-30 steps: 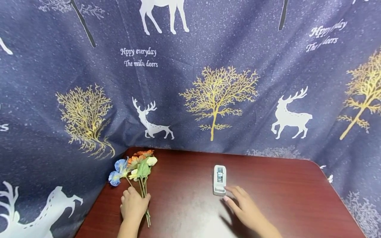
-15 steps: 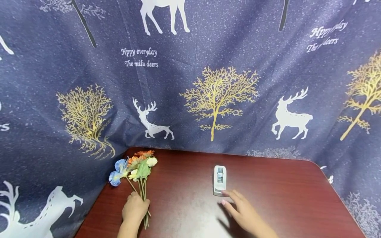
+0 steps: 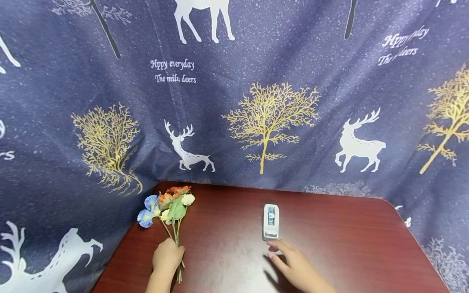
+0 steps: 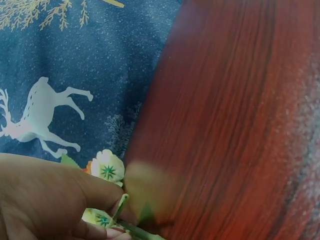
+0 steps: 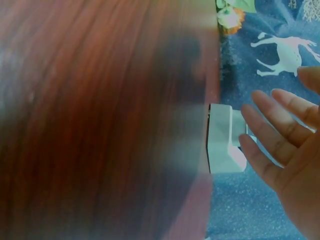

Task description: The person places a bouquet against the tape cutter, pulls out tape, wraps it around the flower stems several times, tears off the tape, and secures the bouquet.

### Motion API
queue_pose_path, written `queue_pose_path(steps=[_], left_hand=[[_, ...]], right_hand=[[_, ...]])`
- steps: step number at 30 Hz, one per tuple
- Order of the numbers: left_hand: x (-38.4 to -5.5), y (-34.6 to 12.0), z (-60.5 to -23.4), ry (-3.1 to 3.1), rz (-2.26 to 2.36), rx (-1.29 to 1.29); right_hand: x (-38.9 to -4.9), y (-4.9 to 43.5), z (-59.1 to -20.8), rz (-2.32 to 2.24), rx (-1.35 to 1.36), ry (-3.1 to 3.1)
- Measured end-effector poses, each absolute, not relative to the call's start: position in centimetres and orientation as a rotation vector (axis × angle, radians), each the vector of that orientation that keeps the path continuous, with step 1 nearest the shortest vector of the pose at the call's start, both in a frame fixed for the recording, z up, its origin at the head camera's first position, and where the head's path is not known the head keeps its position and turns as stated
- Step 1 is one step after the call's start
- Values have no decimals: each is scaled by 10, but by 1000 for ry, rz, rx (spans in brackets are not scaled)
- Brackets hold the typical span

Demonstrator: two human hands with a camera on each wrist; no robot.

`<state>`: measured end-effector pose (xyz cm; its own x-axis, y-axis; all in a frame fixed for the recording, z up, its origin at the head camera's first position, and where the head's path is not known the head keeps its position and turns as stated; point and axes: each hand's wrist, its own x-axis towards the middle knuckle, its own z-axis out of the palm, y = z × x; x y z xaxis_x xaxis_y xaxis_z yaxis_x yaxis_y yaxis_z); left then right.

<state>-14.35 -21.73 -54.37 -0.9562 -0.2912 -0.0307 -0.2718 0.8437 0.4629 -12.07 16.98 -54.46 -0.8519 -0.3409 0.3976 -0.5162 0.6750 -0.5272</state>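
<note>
My left hand [image 3: 167, 255] grips the stems of a bunch of artificial flowers [image 3: 177, 208] at the left of the table. The bunch has blue, orange and pale cream blooms with a green leaf, and the stem ends stick out below the hand. In the left wrist view, pale blooms [image 4: 107, 167] and a green stem [image 4: 142, 232] show by the fingers. A white tape dispenser [image 3: 271, 228] with a roll in it stands right of the table's middle. My right hand [image 3: 291, 262], fingers relaxed and spread and holding nothing, hovers just in front of its near end.
The dark red wooden table [image 3: 227, 228] has a rounded far right corner. Behind it and along both sides hangs a blue cloth [image 3: 234, 134] printed with white deer and golden trees, close to the table's edges.
My right hand has drawn back a little from the tape dispenser, toward me and slightly left. The left hand and the flowers have shifted slightly; the dispenser stays in place.
</note>
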Motion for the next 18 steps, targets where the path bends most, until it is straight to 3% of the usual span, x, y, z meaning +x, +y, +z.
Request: queue_pose_path(steps=[18], left_hand=[[-150,-214,-529,-3088,-649,436]], right_hand=[[-122,167,-544,1054,736,-2619]])
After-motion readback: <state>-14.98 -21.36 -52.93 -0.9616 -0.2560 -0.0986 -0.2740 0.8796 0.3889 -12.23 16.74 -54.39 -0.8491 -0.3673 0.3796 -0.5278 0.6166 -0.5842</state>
